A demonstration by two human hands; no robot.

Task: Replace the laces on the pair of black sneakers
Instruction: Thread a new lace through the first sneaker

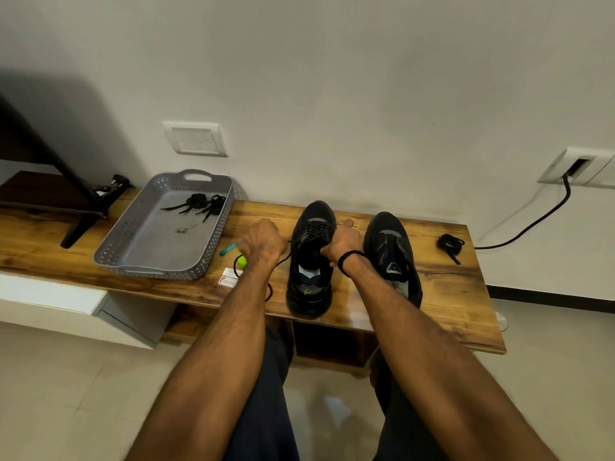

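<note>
Two black sneakers stand side by side on a wooden bench [449,314], toes toward the wall. The left sneaker [311,261] has a black lace [293,252] threaded through its upper eyelets. My left hand [264,242] grips one end of that lace to the shoe's left; the lace trails down past my wrist. My right hand [342,242] grips the shoe's right side near the eyelets; whether it also holds a lace end is hidden. The right sneaker [392,254] shows no lace. A coiled black lace [450,243] lies on the bench at the right.
A grey perforated tray [146,247] at the left holds a bundle of black laces [203,202]. Beside my left hand lie a teal pen-like object [227,249], a green item [242,260] and a small paper packet [228,277]. A black stand leg [83,224] rests at far left. A cable [532,224] runs from the wall socket.
</note>
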